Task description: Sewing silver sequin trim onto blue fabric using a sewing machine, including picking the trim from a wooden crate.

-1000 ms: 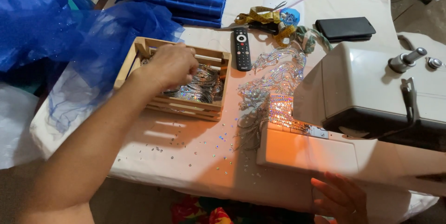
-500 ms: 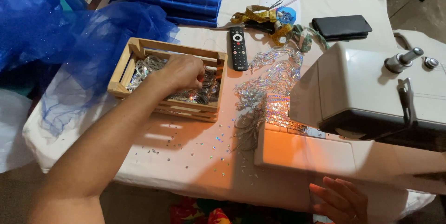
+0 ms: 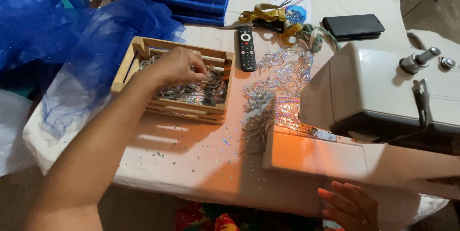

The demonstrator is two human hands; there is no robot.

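Fingertips of left hand (image 3: 175, 66) pinch together on sequin trim (image 3: 191, 92) lying directly beneath, inside wooden crate (image 3: 132, 61).

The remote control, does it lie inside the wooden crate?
No, the black remote control lies on the white cloth beside the wooden crate, where the left hand reaches in.

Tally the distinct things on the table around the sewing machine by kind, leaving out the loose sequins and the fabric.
Wooden crate, left hand reaching in: 1
Remote control: 1
Sewing machine: 1
Measuring tape: 1
Black wallet-like case: 1
Scissors: 1
Total: 6
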